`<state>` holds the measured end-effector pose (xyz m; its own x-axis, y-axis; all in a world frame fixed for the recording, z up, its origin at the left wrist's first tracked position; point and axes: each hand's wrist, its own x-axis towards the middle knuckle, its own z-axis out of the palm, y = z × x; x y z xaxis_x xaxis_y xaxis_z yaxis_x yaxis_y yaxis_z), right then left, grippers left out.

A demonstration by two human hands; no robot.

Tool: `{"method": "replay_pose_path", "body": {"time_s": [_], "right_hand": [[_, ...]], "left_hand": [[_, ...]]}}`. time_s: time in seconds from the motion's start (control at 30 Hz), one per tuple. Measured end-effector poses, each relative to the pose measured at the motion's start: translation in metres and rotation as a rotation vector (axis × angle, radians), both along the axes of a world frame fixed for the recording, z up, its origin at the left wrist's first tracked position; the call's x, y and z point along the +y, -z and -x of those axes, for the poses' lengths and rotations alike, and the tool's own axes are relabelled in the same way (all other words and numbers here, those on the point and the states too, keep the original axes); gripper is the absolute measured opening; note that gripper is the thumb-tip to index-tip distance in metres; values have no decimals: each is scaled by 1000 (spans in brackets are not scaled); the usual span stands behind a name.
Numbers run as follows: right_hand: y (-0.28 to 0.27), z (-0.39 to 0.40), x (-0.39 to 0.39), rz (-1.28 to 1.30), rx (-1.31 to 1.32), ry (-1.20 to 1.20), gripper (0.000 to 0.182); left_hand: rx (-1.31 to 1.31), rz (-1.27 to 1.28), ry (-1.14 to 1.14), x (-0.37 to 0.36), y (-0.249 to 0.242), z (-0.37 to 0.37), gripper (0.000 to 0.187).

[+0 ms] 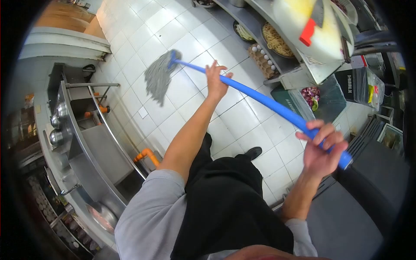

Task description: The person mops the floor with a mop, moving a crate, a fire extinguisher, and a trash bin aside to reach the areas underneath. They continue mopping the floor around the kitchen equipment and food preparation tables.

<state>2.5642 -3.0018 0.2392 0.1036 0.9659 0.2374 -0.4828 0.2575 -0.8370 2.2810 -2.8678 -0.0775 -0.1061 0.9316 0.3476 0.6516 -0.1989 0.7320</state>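
A string mop has a long blue handle (pixel 268 102) that runs slantwise from the lower right up to the left. Its grey string head (pixel 158 77) lies on the white tiled floor, the strands fanned to the lower left. Around the lower part of the handle, close to the mop head, my left hand (pixel 216 83) is closed, with some fingertips lifted. My right hand (pixel 323 149) wraps the handle near its top end, fingers curled over it. Between the arms shows the black apron (pixel 225 212) on my body.
Left stands a steel sink counter (pixel 102 143) with an orange pipe (pixel 147 156) below it. On the right, a steel shelf (pixel 255 30) holds a bowl of noodles (pixel 277 40), with an egg tray (pixel 261 63) beneath. A crate of red onions (pixel 311 97) and a grey cabinet (pixel 346 212) are nearby.
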Motion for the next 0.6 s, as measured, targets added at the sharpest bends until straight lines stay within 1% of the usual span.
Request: {"method": "replay_pose_path", "body": {"time_s": [0.03,0.07,0.1,0.13,0.17,0.23,0.3,0.37,0.4,0.47,0.5,0.53,0.57,0.6], "right_hand": [[11,-12,-19,-23,-9,64,48],[29,-18,-41,24,-38,109,47],[55,-18,-63,77,-65,155,46],[86,-16,-78,134,-65,192,44],[115,-14,-91,186,-69,232,41],[152,-3,-115,408,-49,226,29],[192,-11,-151,410,-60,129,15],[191,-48,-182,391,-198,107,9],[186,-64,-202,389,-265,90,7],[175,-116,-249,433,-123,141,6],[159,-149,-273,464,-107,148,8],[151,-182,-305,517,-51,189,15],[129,-215,-337,576,-94,226,27],[97,-245,-367,737,-129,311,41]], "left_hand": [[16,9,113,9,6,-14,34],[95,90,205,19,23,-20,36],[176,176,299,25,49,-24,39],[254,265,394,23,61,-31,42],[291,398,348,17,56,-42,46],[367,655,267,3,44,-59,55],[475,779,256,-15,51,-66,68],[608,831,304,-39,34,-81,70],[634,852,371,-52,36,-89,71],[711,889,396,-85,39,-125,70],[738,898,393,-97,39,-144,70],[795,897,467,-117,41,-165,66],[909,836,543,-146,47,-192,61],[972,813,667,-180,44,-226,57]]}}
